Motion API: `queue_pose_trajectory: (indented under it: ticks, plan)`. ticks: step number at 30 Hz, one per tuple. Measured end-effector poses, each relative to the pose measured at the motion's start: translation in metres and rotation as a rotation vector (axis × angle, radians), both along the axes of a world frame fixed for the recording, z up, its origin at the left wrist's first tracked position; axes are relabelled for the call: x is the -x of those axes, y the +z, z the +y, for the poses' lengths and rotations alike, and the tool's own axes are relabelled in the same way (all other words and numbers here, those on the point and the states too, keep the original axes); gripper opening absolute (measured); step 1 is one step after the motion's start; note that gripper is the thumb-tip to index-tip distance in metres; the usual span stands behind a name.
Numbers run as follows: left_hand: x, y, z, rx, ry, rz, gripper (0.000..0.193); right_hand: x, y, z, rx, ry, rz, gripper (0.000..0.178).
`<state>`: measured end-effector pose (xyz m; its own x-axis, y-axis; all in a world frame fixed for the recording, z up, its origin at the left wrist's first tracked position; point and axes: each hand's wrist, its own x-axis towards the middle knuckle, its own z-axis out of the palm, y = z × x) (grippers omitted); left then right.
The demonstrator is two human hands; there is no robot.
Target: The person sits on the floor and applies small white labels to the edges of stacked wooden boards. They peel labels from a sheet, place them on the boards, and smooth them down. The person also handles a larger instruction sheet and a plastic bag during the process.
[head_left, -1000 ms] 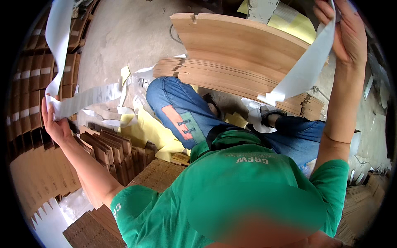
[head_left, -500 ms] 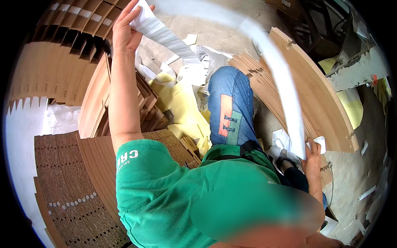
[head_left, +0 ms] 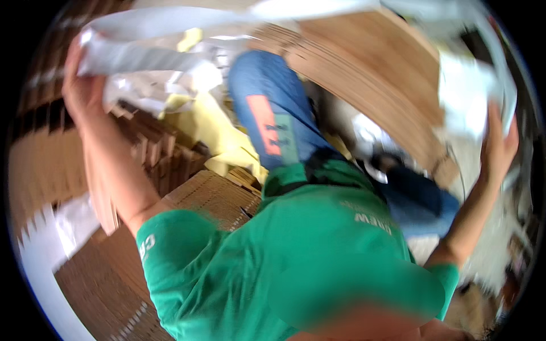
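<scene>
A long white paper strip (head_left: 170,23) stretches in a loose arc along the top of the view between my two hands. Far out to the left, my left hand (head_left: 84,94) is closed around one part of it, and a shorter grey-looking tail (head_left: 142,58) hangs from there toward my knee. My right hand (head_left: 496,145) is raised at the right and grips the other part, beside a wide white piece of paper (head_left: 465,94). Motion smears both hands and the paper, so the exact finger positions are unclear.
Stacked brown wooden panels (head_left: 364,62) lean beyond my knee at the right. Boards with rows of holes (head_left: 205,196) lie at the left, below a pile of wood pieces (head_left: 153,139). Yellow sheets (head_left: 210,133) and scrap paper litter the floor.
My hands have spread much farther apart: the left outward and down, the right outward and up. The strip between them now spans the top of the view. The whole view has shifted.
</scene>
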<state>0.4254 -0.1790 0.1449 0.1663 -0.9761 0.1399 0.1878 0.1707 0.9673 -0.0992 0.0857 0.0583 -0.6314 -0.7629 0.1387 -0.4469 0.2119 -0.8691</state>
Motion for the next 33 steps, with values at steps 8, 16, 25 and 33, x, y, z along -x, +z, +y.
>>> queue_pose_trajectory:
  ticks: [8,16,25,33]
  plan:
    - [0.015,-0.024,0.011,0.101,-0.018,-0.278,0.041,-0.014,-0.047,-0.081,0.285,0.355,0.683,0.022]
    - [0.054,-0.01,0.053,0.064,-0.298,-0.249,0.055,-0.022,-0.112,-0.098,-0.325,0.442,0.403,0.033]
    - [0.19,0.028,0.065,0.225,-0.638,-0.128,0.063,-0.059,-0.128,-0.128,-0.125,0.37,0.2,0.025]
    - [0.216,0.041,0.068,0.036,-0.766,-0.091,0.063,-0.096,-0.07,-0.058,-0.035,0.603,-0.7,0.026]
